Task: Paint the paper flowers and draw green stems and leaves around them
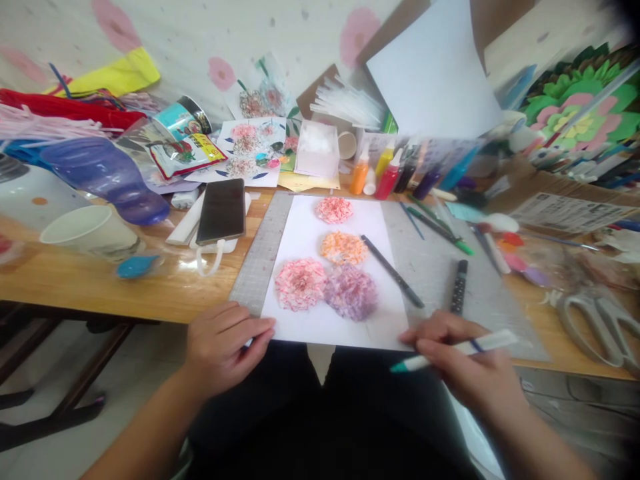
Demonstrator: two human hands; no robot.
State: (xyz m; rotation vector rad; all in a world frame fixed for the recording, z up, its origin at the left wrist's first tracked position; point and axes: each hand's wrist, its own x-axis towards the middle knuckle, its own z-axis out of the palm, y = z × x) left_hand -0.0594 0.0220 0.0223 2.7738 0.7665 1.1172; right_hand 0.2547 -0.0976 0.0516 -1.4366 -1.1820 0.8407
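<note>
The right hand [467, 363] grips a white marker pen with a green tip [453, 351] between thumb and fingers, held nearly level just off the near right corner of the white sheet of paper [305, 233]. The left hand [223, 347] rests curled at the sheet's near left corner, fingertips touching its edge; it grasps nothing that I can see. On the sheet lie 4 crumpled tissue-paper flowers: a pink one [334, 209] farthest, an orange one [343, 247] below it, then a pink-and-white one [300, 284] touching a purple one [351, 291]. A thin black pen [393, 271] lies slanted across the sheet's right edge. The grey cutting mat [433, 267] lies under the sheet on the wooden table [150, 293].
</note>
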